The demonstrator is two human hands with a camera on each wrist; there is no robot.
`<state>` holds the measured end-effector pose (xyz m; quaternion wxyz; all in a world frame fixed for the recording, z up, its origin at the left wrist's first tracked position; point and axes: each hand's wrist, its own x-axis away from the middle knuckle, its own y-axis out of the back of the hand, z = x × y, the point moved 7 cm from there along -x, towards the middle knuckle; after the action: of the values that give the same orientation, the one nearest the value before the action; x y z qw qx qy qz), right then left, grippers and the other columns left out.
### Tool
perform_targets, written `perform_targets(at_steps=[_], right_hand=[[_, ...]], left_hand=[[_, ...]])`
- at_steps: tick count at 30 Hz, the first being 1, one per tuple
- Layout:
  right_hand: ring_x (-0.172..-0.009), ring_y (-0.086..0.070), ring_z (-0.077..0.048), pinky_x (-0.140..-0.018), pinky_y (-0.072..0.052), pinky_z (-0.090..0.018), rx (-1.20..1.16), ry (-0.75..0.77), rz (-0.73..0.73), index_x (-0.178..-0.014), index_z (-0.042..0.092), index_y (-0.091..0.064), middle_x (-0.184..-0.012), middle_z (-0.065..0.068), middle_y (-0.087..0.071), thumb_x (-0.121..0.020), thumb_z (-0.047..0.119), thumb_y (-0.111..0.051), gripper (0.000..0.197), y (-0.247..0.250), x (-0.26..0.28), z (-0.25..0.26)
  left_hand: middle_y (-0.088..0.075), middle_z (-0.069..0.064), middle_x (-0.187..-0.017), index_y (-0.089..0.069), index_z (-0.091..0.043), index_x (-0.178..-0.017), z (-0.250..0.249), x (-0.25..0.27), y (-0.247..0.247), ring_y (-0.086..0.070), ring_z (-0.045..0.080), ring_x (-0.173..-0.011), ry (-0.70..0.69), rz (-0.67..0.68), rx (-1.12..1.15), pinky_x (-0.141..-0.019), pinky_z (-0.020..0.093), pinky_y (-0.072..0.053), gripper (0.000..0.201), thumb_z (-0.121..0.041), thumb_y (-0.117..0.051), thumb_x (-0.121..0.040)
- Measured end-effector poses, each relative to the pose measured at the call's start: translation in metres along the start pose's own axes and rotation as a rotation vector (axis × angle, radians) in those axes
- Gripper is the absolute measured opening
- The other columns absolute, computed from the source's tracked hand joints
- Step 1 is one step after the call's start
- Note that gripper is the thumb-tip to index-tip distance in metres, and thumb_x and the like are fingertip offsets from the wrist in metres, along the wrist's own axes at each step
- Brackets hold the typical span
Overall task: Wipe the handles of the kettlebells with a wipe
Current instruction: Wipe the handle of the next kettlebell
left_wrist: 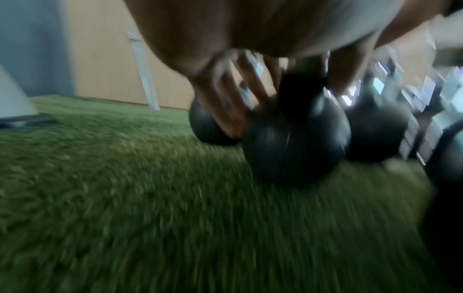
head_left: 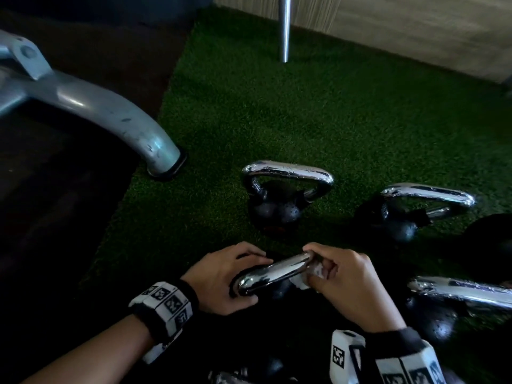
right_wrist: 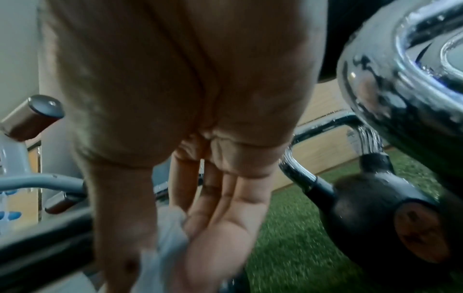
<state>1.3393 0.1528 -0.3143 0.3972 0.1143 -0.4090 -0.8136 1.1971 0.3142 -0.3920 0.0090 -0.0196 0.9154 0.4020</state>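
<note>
The nearest kettlebell's chrome handle lies between my hands, low in the head view. My left hand grips its left end, fingers curled over the top and thumb underneath. My right hand pinches a crumpled white wipe around the handle's right end. The left wrist view is blurred; it shows my fingers against the black ball. In the right wrist view the wipe sits bunched under my fingers.
Several more black kettlebells with wet chrome handles stand on the green turf: one ahead, one at right, one near right. A grey machine leg stands at left, a metal pole and wooden wall behind.
</note>
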Motion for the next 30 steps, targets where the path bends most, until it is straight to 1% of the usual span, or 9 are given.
perform_targets(at_steps=[3, 9, 13, 16, 18, 21, 25, 28, 30], right_hand=[[-0.065, -0.059, 0.009, -0.062, -0.042, -0.005, 0.015, -0.049, 0.11, -0.114, 0.033, -0.078, -0.063, 0.025, -0.063, -0.07, 0.019, -0.089, 0.048, 0.007, 0.004, 0.003], [-0.053, -0.059, 0.002, -0.059, -0.048, -0.016, 0.015, -0.088, 0.253, -0.114, 0.035, -0.077, -0.067, -0.001, -0.066, -0.072, 0.023, -0.091, 0.046, 0.01, 0.011, -0.002], [-0.054, -0.062, 0.004, -0.059, -0.05, -0.015, -0.003, -0.1, 0.286, -0.116, 0.036, -0.076, -0.062, 0.018, -0.063, -0.074, 0.023, -0.09, 0.047, 0.011, 0.012, -0.004], [-0.057, -0.06, 0.004, -0.06, -0.046, -0.013, 0.003, -0.07, 0.302, -0.113, 0.042, -0.075, -0.063, 0.022, -0.062, -0.078, 0.026, -0.088, 0.041, 0.019, 0.013, 0.002], [-0.057, -0.056, 0.002, -0.059, -0.043, -0.014, -0.025, -0.065, 0.254, -0.099, 0.047, -0.076, -0.063, 0.018, -0.061, -0.077, 0.029, -0.089, 0.031, 0.032, 0.011, 0.007], [-0.062, -0.061, -0.001, -0.06, -0.046, -0.014, -0.073, -0.02, 0.059, -0.087, 0.044, -0.077, -0.07, 0.015, -0.068, -0.074, 0.026, -0.09, 0.025, 0.06, -0.001, 0.023], [-0.078, -0.066, -0.003, -0.07, -0.047, -0.007, -0.056, 0.113, -0.317, -0.087, 0.035, -0.077, -0.084, 0.01, -0.069, -0.075, 0.012, -0.088, 0.028, 0.093, -0.031, 0.05], [-0.08, -0.065, -0.003, -0.07, -0.045, -0.004, -0.082, 0.149, -0.403, -0.089, 0.029, -0.077, -0.09, 0.011, -0.067, -0.076, 0.005, -0.085, 0.028, 0.101, -0.053, 0.061], [-0.082, -0.065, -0.003, -0.07, -0.048, -0.006, -0.083, 0.174, -0.437, -0.09, 0.026, -0.078, -0.095, 0.012, -0.065, -0.078, 0.0, -0.082, 0.029, 0.103, -0.065, 0.065]], left_hand=[[-0.047, -0.022, -0.149, -0.059, -0.038, -0.137, 0.001, -0.006, 0.006, -0.048, -0.011, -0.13, 0.002, 0.085, 0.152, -0.107, 0.027, -0.047, 0.055, -0.037, -0.077, -0.086], [-0.047, -0.021, -0.153, -0.068, -0.023, -0.132, 0.012, -0.013, -0.001, -0.053, -0.009, -0.13, 0.144, 0.211, 0.356, -0.113, 0.03, -0.045, 0.05, -0.014, -0.08, -0.084], [-0.041, -0.028, -0.154, -0.062, -0.032, -0.139, 0.013, -0.017, 0.001, -0.051, -0.014, -0.127, 0.188, 0.315, 0.288, -0.112, 0.021, -0.043, 0.061, -0.016, -0.082, -0.084], [-0.044, -0.027, -0.151, -0.049, -0.048, -0.144, 0.019, -0.022, 0.011, -0.048, -0.013, -0.128, 0.231, 0.434, 0.175, -0.109, 0.012, -0.038, 0.076, -0.019, -0.083, -0.083], [-0.053, -0.023, -0.144, -0.044, -0.054, -0.145, 0.025, -0.027, 0.026, -0.052, -0.007, -0.126, 0.286, 0.492, 0.11, -0.109, 0.016, -0.039, 0.077, -0.019, -0.08, -0.086], [-0.058, -0.023, -0.139, -0.054, -0.052, -0.137, 0.03, -0.035, 0.058, -0.055, -0.005, -0.124, 0.355, 0.453, 0.063, -0.111, 0.026, -0.044, 0.057, -0.022, -0.072, -0.092], [-0.067, -0.019, -0.124, -0.067, -0.04, -0.125, 0.041, -0.046, 0.093, -0.063, -0.003, -0.112, 0.437, 0.244, 0.124, -0.103, 0.025, -0.051, 0.036, -0.027, -0.073, -0.092], [-0.069, -0.015, -0.118, -0.067, -0.037, -0.121, 0.053, -0.051, 0.106, -0.066, -0.002, -0.103, 0.514, 0.04, 0.203, -0.093, 0.019, -0.053, 0.035, -0.027, -0.077, -0.088], [-0.066, -0.014, -0.122, -0.059, -0.036, -0.129, 0.064, -0.056, 0.101, -0.065, -0.001, -0.104, 0.573, 0.01, 0.263, -0.087, 0.016, -0.051, 0.049, -0.031, -0.08, -0.086]])
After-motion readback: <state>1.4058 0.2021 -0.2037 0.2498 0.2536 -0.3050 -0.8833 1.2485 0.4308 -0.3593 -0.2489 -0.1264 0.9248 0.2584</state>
